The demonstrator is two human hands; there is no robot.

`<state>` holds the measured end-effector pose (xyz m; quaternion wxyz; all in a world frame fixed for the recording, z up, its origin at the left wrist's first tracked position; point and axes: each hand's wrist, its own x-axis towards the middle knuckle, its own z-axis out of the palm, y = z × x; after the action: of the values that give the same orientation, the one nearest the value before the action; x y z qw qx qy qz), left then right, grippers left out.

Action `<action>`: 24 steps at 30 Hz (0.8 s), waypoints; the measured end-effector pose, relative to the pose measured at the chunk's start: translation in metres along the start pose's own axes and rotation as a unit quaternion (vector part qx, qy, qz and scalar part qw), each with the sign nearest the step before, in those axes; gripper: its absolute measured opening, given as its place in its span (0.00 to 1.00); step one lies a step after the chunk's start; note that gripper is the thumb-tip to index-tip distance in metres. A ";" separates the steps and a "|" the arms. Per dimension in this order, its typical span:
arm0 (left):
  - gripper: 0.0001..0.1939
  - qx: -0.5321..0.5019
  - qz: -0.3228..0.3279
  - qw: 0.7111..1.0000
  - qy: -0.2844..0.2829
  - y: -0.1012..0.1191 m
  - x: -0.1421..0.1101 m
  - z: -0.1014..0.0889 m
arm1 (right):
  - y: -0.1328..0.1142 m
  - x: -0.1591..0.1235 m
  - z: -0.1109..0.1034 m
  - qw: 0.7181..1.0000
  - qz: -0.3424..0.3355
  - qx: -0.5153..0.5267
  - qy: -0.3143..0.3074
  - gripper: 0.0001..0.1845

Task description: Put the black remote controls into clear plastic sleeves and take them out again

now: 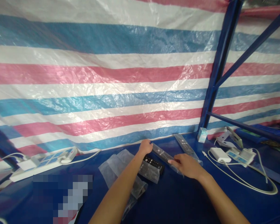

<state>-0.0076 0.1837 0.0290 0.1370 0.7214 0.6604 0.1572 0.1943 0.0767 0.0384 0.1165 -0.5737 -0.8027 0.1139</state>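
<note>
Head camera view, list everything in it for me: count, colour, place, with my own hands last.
held remote: one, dark, bagged, between the hands
black remote: one, black, partly under plastic, left of the held remote
outer remote: one, dark, bagged, beyond the right hand
clear bags: several, clear, around the left forearm
power strips: apparently two, white and blue, table left and right
adapters: at least two, white, left and right
cables: several, white, both sides
small box: one, white and pale blue, by the frame
striped sheet: one, red, white, blue, behind
frame: one, blue, right
table: one, blue, below
left hand: one, bare, held remote's far end
right hand: one, bare, its near end
</note>
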 end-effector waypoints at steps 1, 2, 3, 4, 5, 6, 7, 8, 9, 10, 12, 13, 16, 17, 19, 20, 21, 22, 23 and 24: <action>0.11 -0.002 -0.009 1.000 -0.001 -0.001 0.003 0.003 | 0.000 0.001 -0.001 1.000 0.016 -0.012 0.011 0.27; 0.11 -0.003 -0.017 1.000 -0.002 -0.001 0.005 0.005 | 0.000 0.001 -0.002 0.999 0.028 -0.022 0.020 0.27; 0.11 -0.004 -0.025 1.000 -0.002 -0.001 0.007 0.007 | 0.000 0.001 -0.003 0.999 0.038 -0.030 0.026 0.26; 0.11 -0.004 -0.031 0.999 0.000 -0.001 0.008 0.008 | 0.000 0.001 -0.005 0.998 0.045 -0.034 0.027 0.25; 0.11 -0.002 -0.037 0.999 0.002 -0.001 0.009 0.008 | 0.001 0.001 -0.006 0.998 0.051 -0.037 0.028 0.25; 0.11 0.000 -0.040 0.999 0.004 -0.001 0.009 0.008 | 0.001 0.001 -0.007 0.997 0.057 -0.038 0.029 0.25; 0.11 0.004 -0.042 0.999 0.006 -0.001 0.008 0.008 | 0.002 0.001 -0.007 0.997 0.062 -0.038 0.032 0.25; 0.11 0.010 -0.042 0.999 0.007 -0.001 0.008 0.008 | 0.002 0.001 -0.008 0.996 0.067 -0.039 0.034 0.24; 0.11 0.016 -0.042 0.999 0.009 -0.001 0.007 0.007 | 0.003 0.001 -0.009 0.996 0.070 -0.040 0.036 0.24; 0.11 0.023 -0.042 0.999 0.012 -0.002 0.006 0.005 | 0.004 0.001 -0.009 0.996 0.073 -0.041 0.037 0.24; 0.14 0.036 -0.043 0.998 0.015 -0.003 0.006 0.003 | 0.005 0.001 -0.009 0.995 0.077 -0.044 0.038 0.24; 0.15 0.041 -0.045 0.998 0.014 -0.003 0.006 0.001 | 0.006 0.001 -0.008 0.995 0.078 -0.045 0.038 0.24; 0.12 0.049 -0.051 0.998 -0.007 -0.005 0.009 -0.002 | 0.007 0.002 -0.007 0.995 0.079 -0.043 0.038 0.23; 0.11 0.049 -0.052 0.997 -0.016 -0.005 0.010 -0.002 | 0.007 0.002 -0.007 0.995 0.080 -0.042 0.038 0.23; 0.11 0.050 -0.052 0.997 -0.030 -0.005 0.010 -0.003 | 0.006 0.002 -0.008 0.995 0.080 -0.042 0.038 0.23; 0.11 0.052 -0.050 0.997 -0.033 -0.005 0.010 -0.003 | 0.006 0.001 -0.009 0.995 0.082 -0.042 0.038 0.23; 0.10 0.054 -0.046 0.997 -0.031 -0.004 0.009 -0.004 | 0.005 0.001 -0.010 0.995 0.087 -0.042 0.040 0.23; 0.10 0.058 -0.040 0.997 -0.025 -0.003 0.007 -0.006 | 0.005 0.000 -0.011 0.994 0.092 -0.042 0.042 0.23; 0.11 0.064 -0.034 0.997 -0.015 -0.002 0.006 -0.008 | 0.005 0.000 -0.011 0.993 0.097 -0.042 0.045 0.23; 0.11 0.070 -0.027 0.997 -0.001 0.000 0.004 -0.011 | 0.005 0.000 -0.012 0.993 0.103 -0.042 0.049 0.23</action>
<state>-0.0116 0.1872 0.0398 0.0909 0.7113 0.6888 0.1065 0.2023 0.0789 0.0483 0.1193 -0.6628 -0.7365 0.0634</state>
